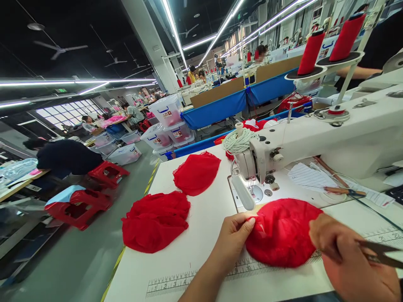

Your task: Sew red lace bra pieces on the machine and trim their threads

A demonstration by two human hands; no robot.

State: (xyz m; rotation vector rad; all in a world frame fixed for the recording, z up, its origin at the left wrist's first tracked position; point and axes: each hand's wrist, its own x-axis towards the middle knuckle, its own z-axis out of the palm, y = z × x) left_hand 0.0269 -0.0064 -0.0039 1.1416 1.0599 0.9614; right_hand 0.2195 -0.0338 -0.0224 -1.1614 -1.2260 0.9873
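My left hand (234, 235) pinches the left edge of a rounded red fabric piece (283, 235) between thumb and fingers. That piece lies gathered on the white table, just in front of the sewing machine (252, 163). At its right edge is my right hand (349, 251), closed and smeared by motion. A pair of dark scissors (382, 253) is held in it, the blades pointing right, away from the cloth. Whether the right fingers also grip the fabric, I cannot tell. Left of my hands lie a ruffled red piece (154, 222) and a flatter red piece (197, 173).
A printed ruler (176, 282) runs along the table's front. Pale cord (238, 140) is looped on the machine head. Red thread cones (311, 52) stand behind it. Papers (311, 176) lie under the machine arm. Red stools (78, 205) and plastic bins (165, 111) stand beyond the table's left edge.
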